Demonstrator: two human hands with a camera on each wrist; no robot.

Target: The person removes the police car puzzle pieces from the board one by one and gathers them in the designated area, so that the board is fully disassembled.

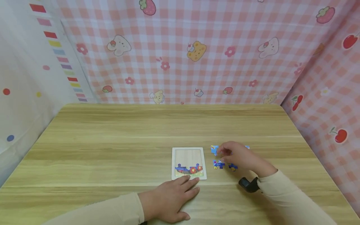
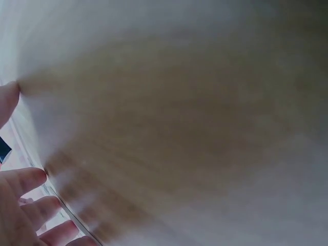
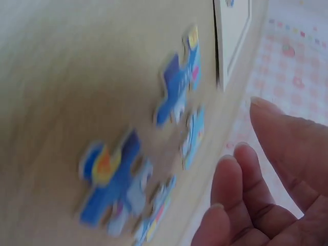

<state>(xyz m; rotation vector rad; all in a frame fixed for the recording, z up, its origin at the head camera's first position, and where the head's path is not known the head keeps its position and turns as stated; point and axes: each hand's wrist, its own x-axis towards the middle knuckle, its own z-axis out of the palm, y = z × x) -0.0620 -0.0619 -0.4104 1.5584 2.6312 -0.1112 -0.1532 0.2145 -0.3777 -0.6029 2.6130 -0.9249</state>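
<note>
A square puzzle board point(image 1: 173, 162) with a pale rim lies on the table, a row of joined jigsaw pieces point(image 1: 188, 170) along its near side. My left hand point(image 1: 171, 198) lies palm down with spread fingers, the fingertips at the board's near edge. To the right of the board, my right hand point(image 1: 236, 156) hovers over loose pieces, its fingers loosely bent. In the right wrist view a gap shows between thumb point(image 3: 292, 148) and fingers, with nothing in it. Loose blue pieces point(image 3: 115, 184) lie below, among them one with a yellow corner point(image 3: 179, 82). The left wrist view is mostly blurred tabletop.
The wooden table point(image 1: 112, 150) stretches out on all sides of the board. A pink checked curtain point(image 1: 180, 75) hangs behind it, with more cloth at both sides. A black wrist device point(image 1: 248, 185) sits below my right sleeve.
</note>
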